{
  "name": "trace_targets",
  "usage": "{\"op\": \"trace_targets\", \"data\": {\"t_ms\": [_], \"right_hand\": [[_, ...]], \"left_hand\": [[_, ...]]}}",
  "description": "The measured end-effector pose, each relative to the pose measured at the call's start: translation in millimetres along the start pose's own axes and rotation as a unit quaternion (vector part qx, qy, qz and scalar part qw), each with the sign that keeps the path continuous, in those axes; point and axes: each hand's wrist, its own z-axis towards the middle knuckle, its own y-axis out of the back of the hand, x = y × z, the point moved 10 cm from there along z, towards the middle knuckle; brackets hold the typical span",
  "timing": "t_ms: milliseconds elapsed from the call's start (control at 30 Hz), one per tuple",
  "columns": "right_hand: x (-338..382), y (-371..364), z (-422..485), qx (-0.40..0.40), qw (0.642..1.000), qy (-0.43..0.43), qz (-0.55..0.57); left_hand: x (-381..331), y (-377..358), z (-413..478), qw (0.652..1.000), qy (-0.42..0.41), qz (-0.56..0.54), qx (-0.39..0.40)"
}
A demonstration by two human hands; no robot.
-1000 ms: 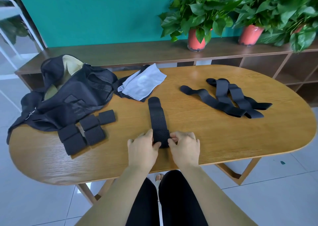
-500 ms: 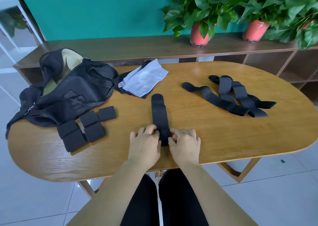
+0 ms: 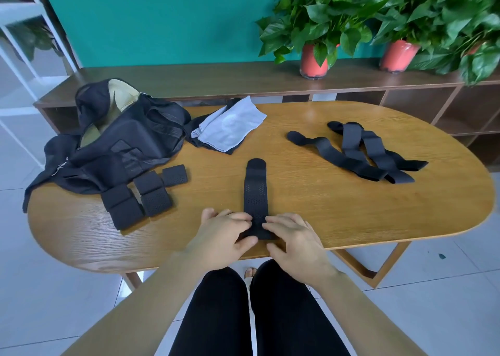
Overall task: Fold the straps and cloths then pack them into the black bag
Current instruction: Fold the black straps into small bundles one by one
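Black strap (image 3: 255,193) is lying flat on the table (image 3: 338,215) near its 6 o'clock edge and is running straight toward 12 o'clock. Both hands are lying palm down at its near end, with the forearms coming in from 6 o'clock. The left hand (image 3: 223,238) is holding the strap's left side: its fingers are bent over the top and the thumb is sitting at the near edge, so the end is clamped between them. The right hand (image 3: 296,243) is doing the same from the right, with fingertips together on the strap and the thumb just under its end. Four folded straps (image 3: 140,197) are lying at 9 o'clock, beside the open bag (image 3: 121,144) at 10 o'clock. The cloths (image 3: 230,129) are resting at 12 o'clock, and the loose straps (image 3: 359,154) are crossing each other at 2 o'clock.
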Motion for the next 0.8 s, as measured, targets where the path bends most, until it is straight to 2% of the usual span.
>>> {"op": "trace_targets", "data": {"t_ms": [67,167,267,400,533,800], "right_hand": [[-3,4,3,-0.015,0.999,-0.029,0.032],[-16,9,8,-0.026,0.986,-0.132,0.099],[-21,9,15,-0.049,0.979,-0.181,0.085],[-22,8,20,-0.082,0.970,-0.220,0.053],[-20,7,26,-0.110,0.967,-0.226,0.030],[-22,1,35,-0.123,0.965,-0.231,-0.027]], "left_hand": [[4,2,0,0.994,0.038,-0.102,-0.011],[18,0,3,0.965,0.085,-0.242,-0.050],[27,2,4,0.939,0.108,-0.310,-0.107],[36,1,7,0.927,0.153,-0.300,-0.163],[40,-2,11,0.927,0.177,-0.275,-0.182],[35,4,20,0.949,0.188,-0.184,-0.171]]}}
